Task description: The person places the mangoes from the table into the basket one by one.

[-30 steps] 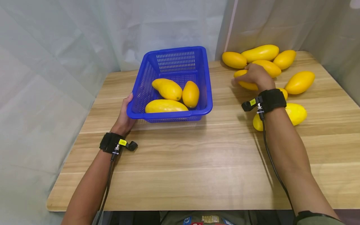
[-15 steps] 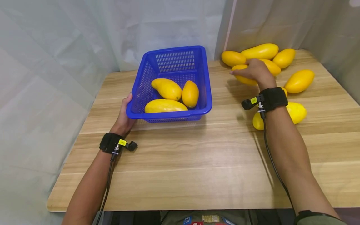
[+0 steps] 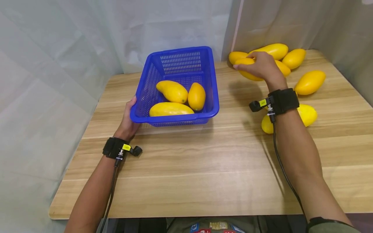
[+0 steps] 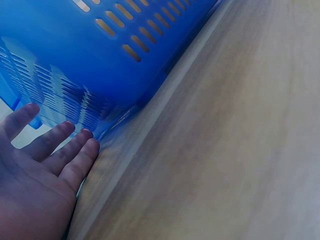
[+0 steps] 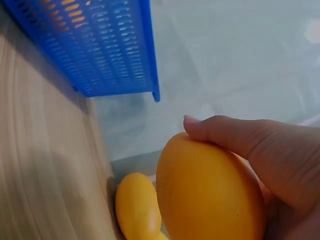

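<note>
My right hand (image 3: 260,67) grips a yellow mango (image 3: 247,72) and holds it above the table at the back right; in the right wrist view the fingers wrap the mango (image 5: 210,192). A blue slotted basket (image 3: 214,94) stands at the table's middle back with three mangoes (image 3: 172,92) inside. My left hand (image 3: 128,121) rests with straight fingers (image 4: 75,150) against the basket's near left corner (image 4: 100,85).
Several loose mangoes (image 3: 310,82) lie on the wooden table (image 3: 204,161) at the back right, one (image 3: 306,115) partly under my right forearm. Pale curtains (image 3: 58,64) close in the back and left. Another mango (image 5: 137,210) lies below the held one.
My right hand has lifted the mango off the table and carried it up and slightly left toward the basket. The left hand and basket have stayed still.
</note>
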